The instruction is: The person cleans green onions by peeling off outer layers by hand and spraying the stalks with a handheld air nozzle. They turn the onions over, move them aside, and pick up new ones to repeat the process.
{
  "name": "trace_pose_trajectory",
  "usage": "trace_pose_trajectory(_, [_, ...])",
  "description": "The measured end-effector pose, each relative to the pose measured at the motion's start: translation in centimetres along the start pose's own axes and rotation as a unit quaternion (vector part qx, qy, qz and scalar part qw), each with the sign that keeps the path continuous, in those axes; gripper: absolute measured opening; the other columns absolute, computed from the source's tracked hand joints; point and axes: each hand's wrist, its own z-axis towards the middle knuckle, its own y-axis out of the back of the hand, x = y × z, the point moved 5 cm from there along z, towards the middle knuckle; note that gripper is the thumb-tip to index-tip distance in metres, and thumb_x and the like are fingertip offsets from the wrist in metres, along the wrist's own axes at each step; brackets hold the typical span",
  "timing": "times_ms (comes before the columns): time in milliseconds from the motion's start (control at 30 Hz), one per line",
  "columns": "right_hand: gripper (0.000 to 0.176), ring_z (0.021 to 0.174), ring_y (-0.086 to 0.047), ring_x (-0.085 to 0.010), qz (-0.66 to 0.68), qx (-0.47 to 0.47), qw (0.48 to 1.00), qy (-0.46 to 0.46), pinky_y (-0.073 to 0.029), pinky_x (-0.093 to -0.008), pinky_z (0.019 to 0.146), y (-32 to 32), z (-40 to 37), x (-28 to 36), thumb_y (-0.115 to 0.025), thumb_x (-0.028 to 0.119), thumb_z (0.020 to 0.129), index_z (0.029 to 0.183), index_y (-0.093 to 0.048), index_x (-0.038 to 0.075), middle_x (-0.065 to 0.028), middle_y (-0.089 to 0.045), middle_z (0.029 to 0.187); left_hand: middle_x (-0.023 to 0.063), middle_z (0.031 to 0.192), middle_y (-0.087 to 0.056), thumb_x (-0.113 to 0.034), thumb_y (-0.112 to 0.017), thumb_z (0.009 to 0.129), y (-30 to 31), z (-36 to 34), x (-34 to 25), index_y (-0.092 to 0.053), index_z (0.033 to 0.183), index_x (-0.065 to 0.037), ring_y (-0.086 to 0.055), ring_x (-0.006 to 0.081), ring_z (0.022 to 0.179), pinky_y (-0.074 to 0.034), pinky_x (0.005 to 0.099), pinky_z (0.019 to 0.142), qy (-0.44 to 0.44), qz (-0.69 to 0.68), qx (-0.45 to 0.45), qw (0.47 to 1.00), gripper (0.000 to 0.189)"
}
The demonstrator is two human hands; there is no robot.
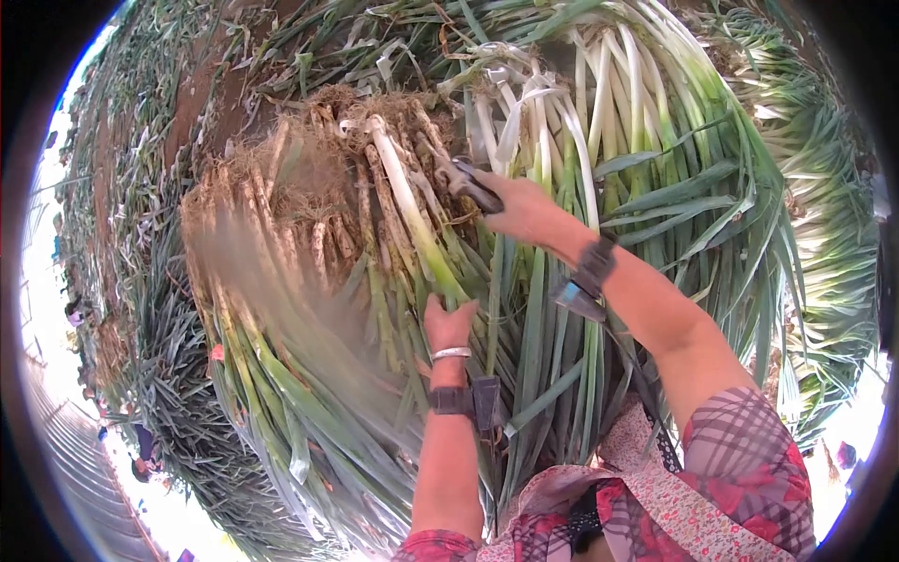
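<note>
My left hand (pixel 449 326) is closed around the green part of a leek (pixel 400 178), just above where its leaves spread. The leek's pale shaft slants up and left from my fist, and its white end lies among the roots. My right hand (pixel 521 208) grips a dark-handled knife (pixel 476 187), whose far end points left, to the right of the pale shaft; its blade is hard to make out. Under and left of my hands lie unpeeled leeks (pixel 253 211) with brown, soil-covered shafts and shaggy roots. Cleaner leeks (pixel 609 94) with white shafts are heaped beyond my right hand.
A long row of leeks (pixel 805 197) runs down the right side. More green leaves (pixel 178 375) cover the ground at left, with bare soil (pixel 192 108) showing at upper left. Ribbed sheeting (pixel 80 450) stands at lower left. A blurred smear covers part of the left pile.
</note>
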Motion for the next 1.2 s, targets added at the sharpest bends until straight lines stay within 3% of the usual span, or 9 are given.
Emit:
trace_pose_trajectory(133, [0.071, 0.079, -0.058, -0.0396, -0.028, 0.000, 0.997, 0.076, -0.047, -0.0450, 0.068, 1.0, -9.0, 1.0, -0.062, 0.018, 0.064, 0.132, -0.044, 0.009, -0.0184, -0.059, 0.088, 0.0180, 0.091, -0.065, -0.016, -0.075, 0.067, -0.4, 0.3, 3.5, -0.057, 0.100, 0.008, -0.060, 0.0233, 0.079, -0.048, 0.0343, 0.075, 0.035, -0.133, -0.011, 0.990, 0.045])
trace_pose_trajectory(200, [0.074, 0.074, -0.057, -0.0382, -0.077, 0.093, 0.990, 0.079, -0.046, -0.0444, 0.065, 1.1, -13.8, 2.1, -0.065, 0.018, 0.063, 0.133, -0.042, 0.009, -0.0160, -0.055, 0.084, 0.0107, 0.087, -0.064, -0.015, -0.070, 0.074, -0.8, 1.3, 6.0, -0.059, 0.099, 0.008, -0.056, 0.0138, 0.076, -0.046, 0.0279, 0.070, 0.038, -0.091, -0.055, 0.994, 0.036])
trace_pose_trajectory(333, [0.075, 0.072, -0.057, -0.0363, -0.114, 0.209, 0.969, 0.071, -0.045, -0.0441, 0.063, 0.3, -19.4, 2.5, -0.066, 0.018, 0.063, 0.134, -0.041, 0.010, -0.0151, -0.055, 0.083, 0.0104, 0.084, -0.065, -0.018, -0.064, 0.078, 0.1, 0.8, 4.7, -0.061, 0.094, 0.009, -0.055, 0.0142, 0.076, -0.045, 0.0300, 0.070, 0.041, -0.066, -0.075, 0.994, 0.032])
trace_pose_trajectory(367, [0.075, 0.072, -0.057, -0.0362, -0.110, 0.211, 0.968, 0.076, -0.045, -0.0441, 0.062, -0.3, -19.7, 2.3, -0.066, 0.018, 0.064, 0.135, -0.041, 0.010, -0.0150, -0.054, 0.083, 0.0153, 0.084, -0.066, -0.019, -0.061, 0.080, -0.1, 1.1, 5.2, -0.060, 0.096, 0.009, -0.058, 0.0193, 0.075, -0.045, 0.0335, 0.070, 0.031, -0.160, -0.073, 0.984, 0.033])
trace_pose_trajectory(467, [0.074, 0.071, -0.056, -0.0365, -0.093, 0.200, 0.970, 0.102, -0.044, -0.0443, 0.062, -1.4, -18.9, 2.4, -0.065, 0.017, 0.065, 0.135, -0.040, 0.010, -0.0159, -0.054, 0.083, 0.0217, 0.085, -0.066, -0.019, -0.058, 0.080, 0.2, 1.3, 5.0, -0.060, 0.096, 0.009, -0.060, 0.0301, 0.075, -0.045, 0.0366, 0.072, 0.027, -0.050, -0.131, 0.990, 0.033])
trace_pose_trajectory(500, [0.074, 0.072, -0.056, -0.0365, -0.098, 0.204, 0.970, 0.087, -0.044, -0.0444, 0.063, -1.8, -18.3, 2.5, -0.064, 0.016, 0.065, 0.135, -0.040, 0.009, -0.0161, -0.054, 0.083, 0.0297, 0.087, -0.062, -0.018, -0.055, 0.078, 0.5, 0.8, 3.8, -0.061, 0.091, 0.010, -0.058, 0.0444, 0.080, -0.045, 0.0426, 0.076, 0.042, -0.017, -0.118, 0.992, 0.032])
trace_pose_trajectory(733, [0.075, 0.079, -0.057, -0.0377, -0.112, 0.127, 0.984, 0.051, -0.045, -0.0449, 0.069, -2.7, -12.5, 2.6, -0.062, 0.014, 0.065, 0.136, -0.039, 0.011, -0.0177, -0.055, 0.087, 0.0298, 0.098, -0.058, -0.015, -0.054, 0.078, -0.6, 0.5, 4.1, -0.052, 0.103, 0.007, -0.056, 0.0465, 0.090, -0.043, 0.0467, 0.081, 0.014, -0.028, -0.215, 0.976, 0.033])
trace_pose_trajectory(1067, [0.074, 0.082, -0.058, -0.0370, -0.107, 0.031, 0.990, 0.088, -0.046, -0.0449, 0.071, -4.9, -3.3, 3.2, -0.063, 0.017, 0.066, 0.136, -0.040, 0.009, -0.0192, -0.057, 0.091, 0.0232, 0.106, -0.055, -0.006, -0.060, 0.075, -1.0, -3.1, 0.2, -0.042, 0.122, -0.009, -0.055, 0.0427, 0.094, -0.043, 0.0468, 0.080, -0.028, 0.015, -0.132, 0.991, 0.050])
trace_pose_trajectory(1200, [0.074, 0.084, -0.060, -0.0349, -0.126, 0.014, 0.989, 0.073, -0.047, -0.0427, 0.073, -5.0, -0.5, 4.0, -0.063, 0.018, 0.067, 0.137, -0.039, 0.008, -0.0190, -0.058, 0.093, 0.0128, 0.118, -0.045, -0.017, -0.069, 0.072, -1.2, -4.4, -3.0, -0.052, 0.116, -0.013, -0.050, 0.0369, 0.105, -0.044, 0.0446, 0.081, -0.160, 0.271, -0.182, 0.931, 0.047])
